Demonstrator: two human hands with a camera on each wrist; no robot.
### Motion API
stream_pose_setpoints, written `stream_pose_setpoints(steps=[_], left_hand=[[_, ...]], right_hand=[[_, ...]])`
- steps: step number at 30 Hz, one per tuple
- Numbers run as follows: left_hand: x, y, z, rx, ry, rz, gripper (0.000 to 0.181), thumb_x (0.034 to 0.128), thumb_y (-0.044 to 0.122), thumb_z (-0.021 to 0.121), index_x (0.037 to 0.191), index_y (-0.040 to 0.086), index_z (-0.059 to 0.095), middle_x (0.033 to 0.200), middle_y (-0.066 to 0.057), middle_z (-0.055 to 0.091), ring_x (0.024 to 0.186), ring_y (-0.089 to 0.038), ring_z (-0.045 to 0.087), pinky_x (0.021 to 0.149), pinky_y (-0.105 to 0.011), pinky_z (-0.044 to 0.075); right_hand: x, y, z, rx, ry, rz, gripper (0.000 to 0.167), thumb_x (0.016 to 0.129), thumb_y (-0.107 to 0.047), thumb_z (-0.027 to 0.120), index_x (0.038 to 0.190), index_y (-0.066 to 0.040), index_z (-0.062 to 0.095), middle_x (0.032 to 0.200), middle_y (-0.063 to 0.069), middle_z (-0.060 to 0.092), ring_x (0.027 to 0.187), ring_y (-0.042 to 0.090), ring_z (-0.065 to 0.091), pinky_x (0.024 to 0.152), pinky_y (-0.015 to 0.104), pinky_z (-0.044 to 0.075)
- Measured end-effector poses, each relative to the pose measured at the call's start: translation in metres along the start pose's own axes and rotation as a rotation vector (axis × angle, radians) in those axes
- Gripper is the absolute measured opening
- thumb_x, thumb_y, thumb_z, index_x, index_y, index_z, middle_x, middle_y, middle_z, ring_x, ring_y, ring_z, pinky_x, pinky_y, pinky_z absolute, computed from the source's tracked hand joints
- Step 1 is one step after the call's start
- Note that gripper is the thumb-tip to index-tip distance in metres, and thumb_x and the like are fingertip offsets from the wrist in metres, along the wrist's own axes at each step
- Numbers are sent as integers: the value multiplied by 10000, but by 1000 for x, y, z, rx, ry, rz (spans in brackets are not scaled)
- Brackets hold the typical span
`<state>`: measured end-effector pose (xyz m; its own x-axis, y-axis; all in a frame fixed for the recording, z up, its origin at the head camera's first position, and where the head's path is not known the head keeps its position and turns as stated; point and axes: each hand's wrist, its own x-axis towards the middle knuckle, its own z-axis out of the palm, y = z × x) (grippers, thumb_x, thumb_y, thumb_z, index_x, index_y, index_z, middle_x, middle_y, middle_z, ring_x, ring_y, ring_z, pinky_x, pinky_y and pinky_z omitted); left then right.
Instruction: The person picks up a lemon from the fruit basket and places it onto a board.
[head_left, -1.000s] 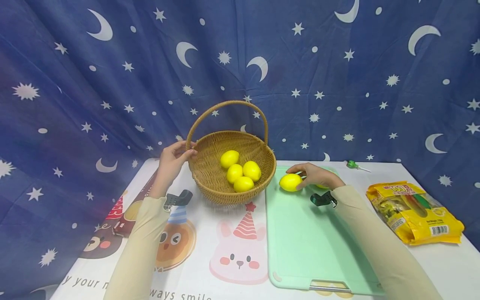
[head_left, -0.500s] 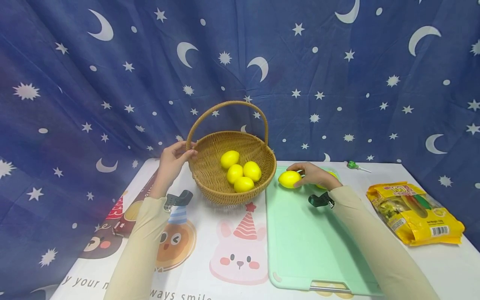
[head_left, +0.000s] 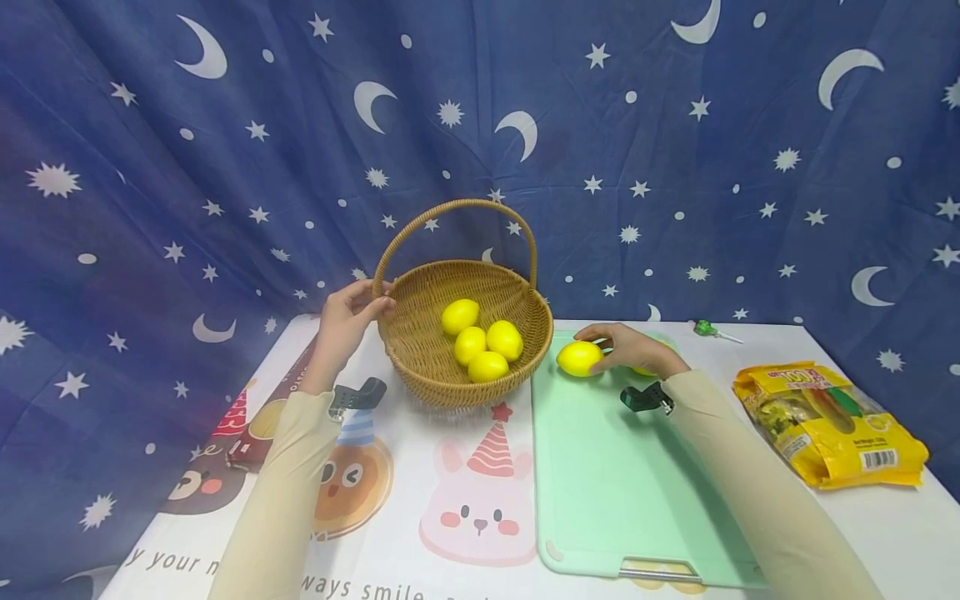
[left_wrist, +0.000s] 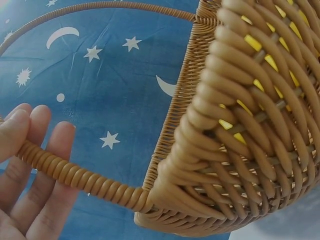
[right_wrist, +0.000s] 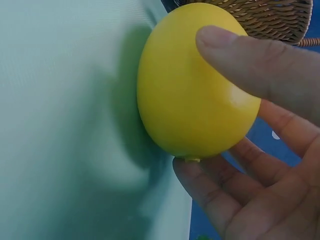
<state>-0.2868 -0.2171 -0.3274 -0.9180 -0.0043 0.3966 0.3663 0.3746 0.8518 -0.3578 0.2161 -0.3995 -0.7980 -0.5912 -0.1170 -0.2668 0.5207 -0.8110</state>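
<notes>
My left hand [head_left: 345,323] holds the wicker basket [head_left: 412,321] at the left foot of its arched handle [head_left: 452,207]. Thumb and fingers wrap that handle [left_wrist: 75,175] in the left wrist view. Several yellow lemons [head_left: 487,367] lie inside the basket, whose opening tilts toward me. At the back of a mint-green cutting board [head_left: 622,483], my right hand [head_left: 633,348] grips one lemon [head_left: 575,359] between thumb and fingers. In the right wrist view, this lemon [right_wrist: 185,90] sits close against the board. Another lemon [head_left: 642,372] is mostly hidden behind the right hand.
A yellow snack bag [head_left: 832,429] lies right of the board, with a green lollipop [head_left: 705,329] behind it. On the left, a dark red package [head_left: 258,437] lies partly behind the left sleeve. A blue star-and-moon curtain [head_left: 480,125] hangs behind the white printed table [head_left: 420,550].
The lemon in my right hand has shifted slightly back and left on the board. My left hand and the basket have stayed in place.
</notes>
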Motion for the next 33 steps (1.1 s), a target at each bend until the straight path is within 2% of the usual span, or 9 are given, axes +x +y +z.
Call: stream_pose_setpoints(steps=[6,14,20,25,29,33], left_hand=[[0,0,0,11,4,-7,284,917,176,604,1150,14,617,844,166,653,751,48,643,737,-161,554],[1,2,3,10,5,-22,288,920,184,600,1164,31,615,853,158,659,765,38,646,745,-169,556],[-1,3,3,25,6,-27,285,918,194,605,1155,38,621,862,158,661,767,46,642,762,-166,551],[-1,2,3,34,5,-26,287,914,207,611,1149,44,625,873,133,677,765,60,640,788,-168,545],[0,1,2,38,2,-22,286,913,209,611,1145,42,627,859,141,675,762,62,640,779,-171,550],[1,1,1,31,2,-8,285,917,203,605,1146,33,625,844,163,661,760,56,641,749,-171,557]], right_hand=[[0,0,-6,-16,-19,31,651,791,-30,721,1357,55,409,1433,254,387,1323,447,346,1114,558,300],[-4,-15,-25,-27,-52,36,594,854,-45,662,1374,29,386,1456,270,338,1329,470,340,1040,506,428],[-1,-47,-46,-106,-38,32,556,854,-80,675,1350,-13,432,1427,264,388,1319,432,384,1013,476,462],[10,-79,-57,-145,-49,-5,523,864,-74,664,1340,-25,453,1383,238,452,1274,409,452,969,415,508],[23,-105,-53,-174,-90,-50,503,855,-53,668,1317,-1,475,1346,232,492,1238,401,492,944,389,526],[40,-127,-38,-182,-156,-74,488,848,-27,668,1302,7,493,1346,225,496,1236,388,499,946,378,526]])
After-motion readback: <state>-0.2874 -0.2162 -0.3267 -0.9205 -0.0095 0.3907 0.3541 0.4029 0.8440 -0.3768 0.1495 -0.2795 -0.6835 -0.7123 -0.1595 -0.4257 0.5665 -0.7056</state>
